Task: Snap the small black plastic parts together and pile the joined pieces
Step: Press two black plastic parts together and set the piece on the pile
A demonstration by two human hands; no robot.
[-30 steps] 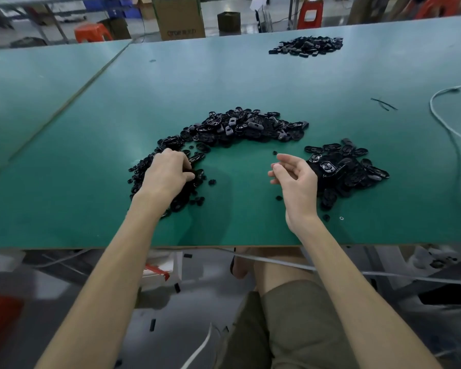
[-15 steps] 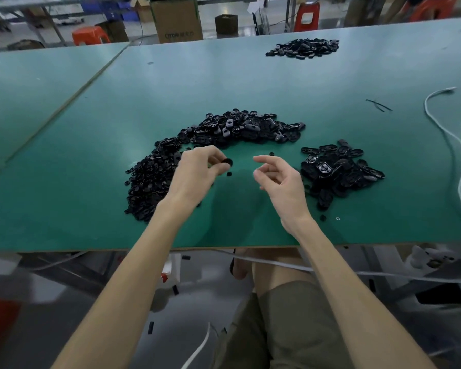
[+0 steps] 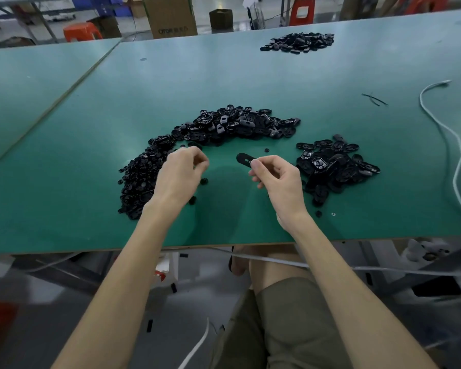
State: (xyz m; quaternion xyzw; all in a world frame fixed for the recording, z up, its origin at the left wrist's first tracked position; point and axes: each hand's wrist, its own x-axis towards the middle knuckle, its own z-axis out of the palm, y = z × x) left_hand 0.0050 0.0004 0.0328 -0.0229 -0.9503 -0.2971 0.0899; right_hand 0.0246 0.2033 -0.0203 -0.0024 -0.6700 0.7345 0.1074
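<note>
The right hand (image 3: 280, 179) pinches an oval part (image 3: 243, 158) by one end, thumb on top and forefinger beneath, with the other fingers (image 3: 258, 179) curled under. The rest of the part sticks out past the fingertips toward the left hand, clear of the table (image 3: 250, 75).

The left hand (image 3: 181, 171) hovers a short way from that free end. Its fingers (image 3: 201, 163) are curled in with thumb and forefinger drawn together. Whether they hold a small piece cannot be told, since the back of the hand hides the tips.

Just outside the left knuckles and under the wrist lies a heap of small parts (image 3: 139, 182). Beyond both sets of fingertips an arc of larger oval parts (image 3: 240, 123) curves across the table. Just beside the back of the right hand sits another heap (image 3: 336, 163) of oval pieces, some showing their glossy inner faces. A few loose bits (image 3: 204, 181) lie on the table below the left fingers. Well beyond the fingers, near the far edge, is a fourth heap (image 3: 298, 42). A white cable (image 3: 442, 129) runs well off to the right of the right hand.
</note>
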